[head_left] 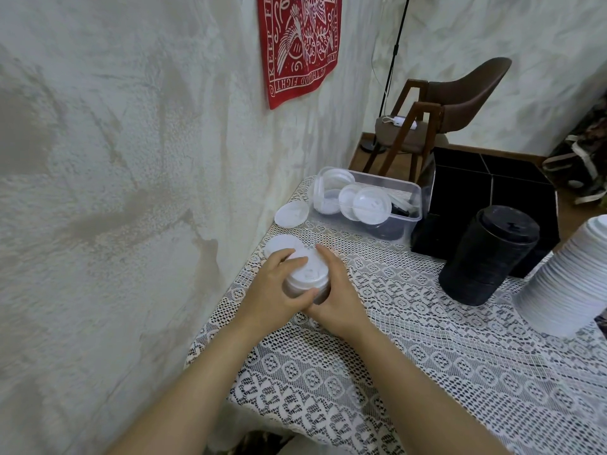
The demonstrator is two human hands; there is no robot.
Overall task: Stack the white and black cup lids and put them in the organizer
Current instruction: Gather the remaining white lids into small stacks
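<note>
bare forearms (210, 369) are lying over the near edge of the bench (443, 382), which is wearing a white lace cloth with an openwork pattern of diamonds and ovals. a rough, mottled plaster wall (131, 192) is filling the left side.

at the far end of the bench a glossy black organizer (492, 195) is sitting, thin dividers splitting it into squarish compartments. just in front of it a tall, ribbed black lid column (486, 257) is leaning slightly. to its right, at the frame edge, a wider, tapering white lid column (571, 284) is standing. left of the organizer a clear plastic tub (412, 208) with rounded corners is holding loose white lids (371, 205), several standing on edge, with a few black lids (391, 229) lying under them.

near the wall-side edge the left hand (279, 290) and right hand (338, 297) are meeting around a short white stack (307, 274) of round, thin plastic lids. the left fingers (284, 257) are curling over its far-left rim with the thumb pressing its front, and the right hand is cupping its right side, so both are grasping the stack. whether it is resting on the cloth or just above it is not clear.

two single white lids are lying flat beyond the hands, the nearer lid (279, 244) just behind the stack and the farther lid (290, 215) beside the tub.
</note>
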